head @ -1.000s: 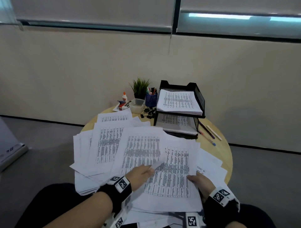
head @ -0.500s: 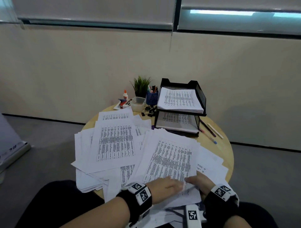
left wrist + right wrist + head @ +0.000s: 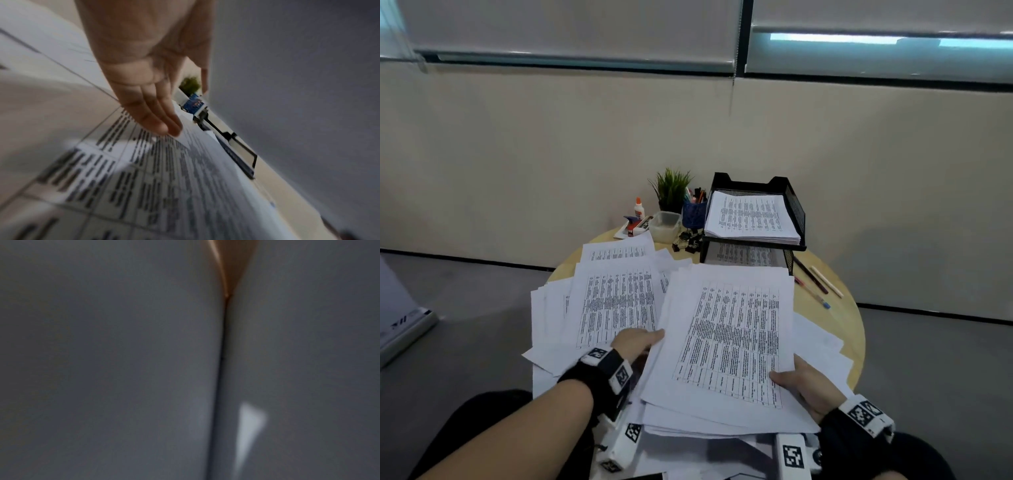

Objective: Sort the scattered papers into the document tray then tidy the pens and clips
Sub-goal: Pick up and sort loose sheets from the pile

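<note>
Right wrist view: only grey blur, nothing told apart. Print on the papers (image 3: 729, 342) too small to read. Right hand's (image 3: 804, 387) fingers hidden beneath that sheaf. Lower document tray (image 3: 787, 260) tier mostly covered. Left wrist view smeared.

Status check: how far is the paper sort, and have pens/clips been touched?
Done: both tiers of the document tray already hold sheets. In hand: the right hand grips a gathered stack while the left hand lies open at its edge. Left: loose papers cover the table, three pens and binder clips lie untouched.
</note>
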Available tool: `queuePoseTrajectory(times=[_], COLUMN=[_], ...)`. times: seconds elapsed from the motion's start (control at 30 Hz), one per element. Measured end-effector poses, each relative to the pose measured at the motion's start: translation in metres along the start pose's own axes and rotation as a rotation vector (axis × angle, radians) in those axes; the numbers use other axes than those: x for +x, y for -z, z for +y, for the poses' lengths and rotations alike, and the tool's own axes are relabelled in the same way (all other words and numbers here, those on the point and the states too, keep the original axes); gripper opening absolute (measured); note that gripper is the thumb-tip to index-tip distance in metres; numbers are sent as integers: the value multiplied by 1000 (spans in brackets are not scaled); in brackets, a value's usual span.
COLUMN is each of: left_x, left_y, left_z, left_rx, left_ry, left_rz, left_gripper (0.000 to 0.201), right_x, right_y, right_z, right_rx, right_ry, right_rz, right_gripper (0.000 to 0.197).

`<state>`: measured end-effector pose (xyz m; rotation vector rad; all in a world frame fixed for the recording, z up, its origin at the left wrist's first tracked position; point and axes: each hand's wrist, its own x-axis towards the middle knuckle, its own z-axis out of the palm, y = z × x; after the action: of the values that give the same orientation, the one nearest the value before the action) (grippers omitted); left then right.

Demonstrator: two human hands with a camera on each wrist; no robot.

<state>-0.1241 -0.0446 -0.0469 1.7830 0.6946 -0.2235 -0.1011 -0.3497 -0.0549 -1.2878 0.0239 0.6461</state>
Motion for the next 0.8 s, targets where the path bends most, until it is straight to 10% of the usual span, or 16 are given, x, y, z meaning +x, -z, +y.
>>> queuePoseTrajectory(times=[0.13,0.33,0.8], left_x=[-22,-32,-62], left_y=[7,19,48], left_z=[12,44,136], left_rx=[-111,-201,-422], left_ry=[85,-248,-669], left_rz=[-261,-269,-153], left_gripper=[80,75,80], right_x=[-7,-8,-14], right_y=[-17,-38,-86], right_z=[-5,-27,-131], right_rx=[39,17,-209], right_ry=[40,172,683], right_rz=[-66,-64,217], right_gripper=[37,62,19])
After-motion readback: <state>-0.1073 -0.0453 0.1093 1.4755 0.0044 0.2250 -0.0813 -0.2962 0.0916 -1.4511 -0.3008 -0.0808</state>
